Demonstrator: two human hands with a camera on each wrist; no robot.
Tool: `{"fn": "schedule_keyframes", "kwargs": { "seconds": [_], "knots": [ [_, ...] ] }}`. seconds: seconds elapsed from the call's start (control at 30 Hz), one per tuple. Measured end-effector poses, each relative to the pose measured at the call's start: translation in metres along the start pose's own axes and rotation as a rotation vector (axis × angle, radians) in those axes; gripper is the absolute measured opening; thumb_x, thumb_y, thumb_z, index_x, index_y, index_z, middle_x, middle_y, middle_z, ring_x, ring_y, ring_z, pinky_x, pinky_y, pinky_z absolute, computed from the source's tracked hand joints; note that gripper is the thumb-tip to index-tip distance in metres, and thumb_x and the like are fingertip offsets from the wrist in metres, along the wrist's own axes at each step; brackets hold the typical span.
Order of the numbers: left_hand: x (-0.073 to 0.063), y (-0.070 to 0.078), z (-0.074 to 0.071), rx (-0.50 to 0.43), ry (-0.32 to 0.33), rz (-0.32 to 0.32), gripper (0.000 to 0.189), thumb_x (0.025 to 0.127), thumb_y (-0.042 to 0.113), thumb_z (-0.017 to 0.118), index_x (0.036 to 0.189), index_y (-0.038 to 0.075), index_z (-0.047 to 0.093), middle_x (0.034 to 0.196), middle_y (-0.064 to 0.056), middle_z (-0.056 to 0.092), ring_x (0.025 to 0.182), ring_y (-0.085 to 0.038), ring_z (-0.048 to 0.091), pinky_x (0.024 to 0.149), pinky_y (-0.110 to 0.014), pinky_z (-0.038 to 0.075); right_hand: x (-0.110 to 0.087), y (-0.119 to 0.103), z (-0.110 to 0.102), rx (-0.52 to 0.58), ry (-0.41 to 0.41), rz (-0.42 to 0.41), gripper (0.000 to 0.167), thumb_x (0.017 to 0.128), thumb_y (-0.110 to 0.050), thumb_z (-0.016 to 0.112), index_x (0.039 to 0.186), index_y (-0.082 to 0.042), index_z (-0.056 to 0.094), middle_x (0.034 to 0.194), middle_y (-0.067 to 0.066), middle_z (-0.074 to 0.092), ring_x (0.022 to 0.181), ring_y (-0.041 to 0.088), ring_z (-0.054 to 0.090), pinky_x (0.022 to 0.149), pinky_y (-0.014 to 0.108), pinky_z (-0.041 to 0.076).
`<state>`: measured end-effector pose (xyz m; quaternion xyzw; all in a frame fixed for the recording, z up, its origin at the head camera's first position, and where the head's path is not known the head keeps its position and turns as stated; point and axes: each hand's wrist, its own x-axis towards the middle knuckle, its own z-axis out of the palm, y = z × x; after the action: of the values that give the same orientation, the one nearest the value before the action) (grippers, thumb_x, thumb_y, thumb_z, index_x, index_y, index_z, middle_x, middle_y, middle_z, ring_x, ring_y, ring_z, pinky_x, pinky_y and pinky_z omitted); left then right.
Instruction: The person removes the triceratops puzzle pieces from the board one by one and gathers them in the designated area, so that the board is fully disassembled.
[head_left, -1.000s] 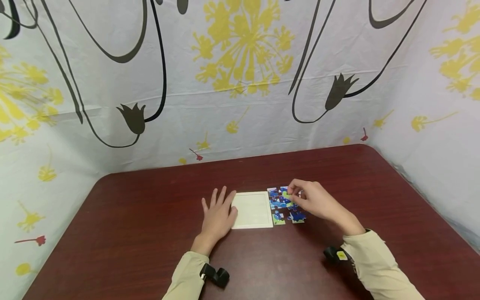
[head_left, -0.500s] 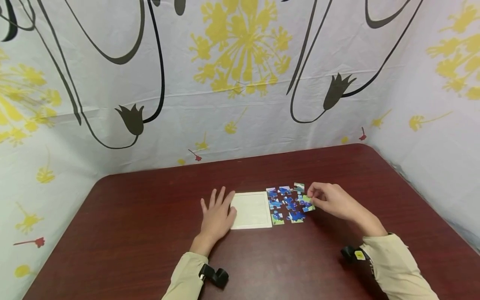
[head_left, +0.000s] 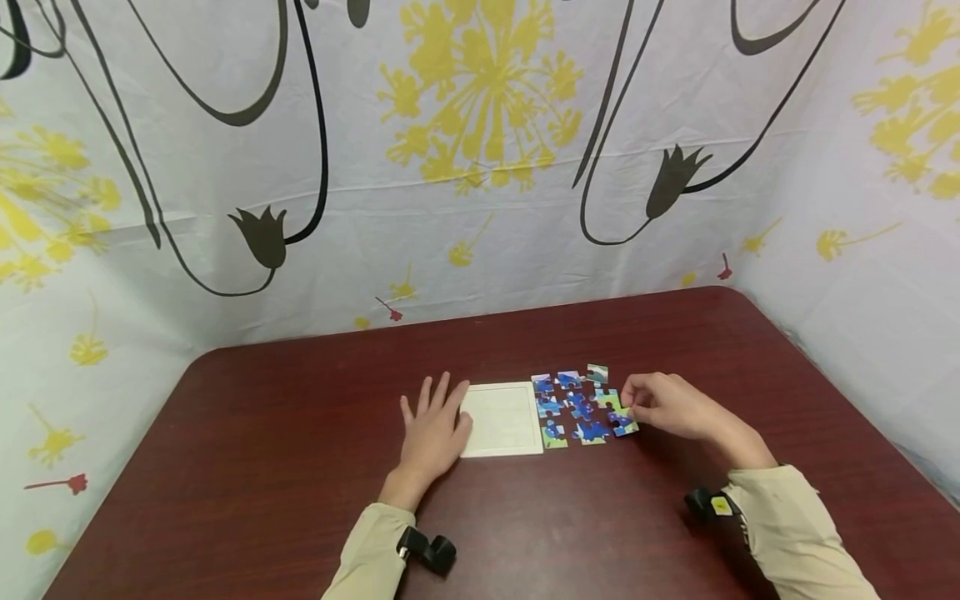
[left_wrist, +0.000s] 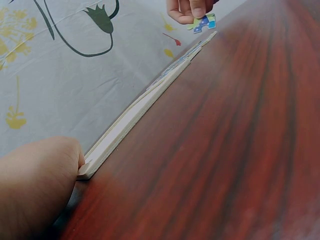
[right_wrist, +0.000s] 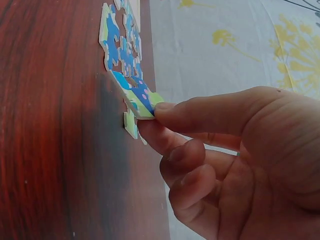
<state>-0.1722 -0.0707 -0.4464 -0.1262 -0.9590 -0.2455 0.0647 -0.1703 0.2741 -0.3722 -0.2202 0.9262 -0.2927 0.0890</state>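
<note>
My right hand pinches a blue and green jigsaw piece between thumb and forefinger. In the left wrist view this piece is raised off the table, at the right end of the other jigsaw pieces. Those lie loosely spaced in rough rows, mostly blue with green and white parts. Directly left of them lies a shallow cream puzzle tray with nothing in its recess. My left hand rests at the tray's left side, fingers spread and straight, with the thumb and forefinger touching its edge.
Everything lies on a dark red-brown wooden table. White cloth printed with yellow flowers and dark stems hangs behind it and along both sides. Each sleeve carries a black wrist camera.
My right hand has moved right from above the pieces, then slightly nearer to me, with a piece in its fingers. Pieces it covered before now show. My left hand stays by the tray.
</note>
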Motion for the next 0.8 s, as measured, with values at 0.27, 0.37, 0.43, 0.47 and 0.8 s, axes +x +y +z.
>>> {"fn": "schedule_keyframes", "kwargs": {
  "seconds": [0.27,0.37,0.43,0.47,0.8],
  "knots": [
    [0.0,0.0,0.0,0.007,0.002,0.001,0.049,0.095,0.029,0.042,0.143,0.02,0.04,0.151,-0.008,0.025,0.14,-0.032,0.01,0.102,-0.063,-0.002,-0.001,0.004,0.003,0.064,-0.064,0.099,0.006,0.087,-0.005,0.062,0.086,-0.006,0.056,0.068,0.002,0.055,0.047,0.015,0.043,0.043,0.03,0.041],
    [0.0,0.0,0.0,0.006,0.001,0.002,0.049,0.095,0.029,0.042,0.143,0.02,0.04,0.151,-0.008,0.025,0.14,-0.032,0.009,0.102,-0.063,-0.002,-0.001,0.006,0.003,0.072,-0.073,0.11,0.006,0.087,-0.004,0.061,0.086,-0.006,0.055,0.067,0.003,0.055,0.045,0.015,0.043,0.042,0.031,0.042],
    [0.0,0.0,0.0,0.006,0.0,0.003,0.049,0.095,0.029,0.042,0.143,0.021,0.04,0.151,-0.008,0.025,0.14,-0.032,0.009,0.102,-0.063,-0.003,-0.001,0.008,0.004,0.071,-0.076,0.114,0.006,0.087,-0.004,0.061,0.086,-0.006,0.055,0.066,0.003,0.054,0.045,0.015,0.043,0.042,0.031,0.042],
    [0.0,0.0,-0.001,0.007,-0.002,0.002,0.049,0.095,0.029,0.042,0.143,0.021,0.039,0.151,-0.007,0.024,0.14,-0.032,0.009,0.102,-0.063,-0.003,-0.001,0.008,0.004,0.071,-0.077,0.116,0.007,0.087,-0.004,0.061,0.085,-0.007,0.055,0.066,0.003,0.054,0.045,0.015,0.043,0.042,0.031,0.042],
    [-0.001,0.0,-0.002,-0.008,0.001,0.008,0.049,0.094,0.029,0.041,0.142,0.019,0.041,0.15,-0.009,0.026,0.139,-0.034,0.01,0.102,-0.064,-0.002,-0.001,0.007,0.013,0.011,-0.046,0.072,0.011,0.084,-0.003,0.062,0.078,-0.008,0.055,0.06,-0.002,0.047,0.05,0.012,0.042,0.049,0.028,0.039]
  ]
}}
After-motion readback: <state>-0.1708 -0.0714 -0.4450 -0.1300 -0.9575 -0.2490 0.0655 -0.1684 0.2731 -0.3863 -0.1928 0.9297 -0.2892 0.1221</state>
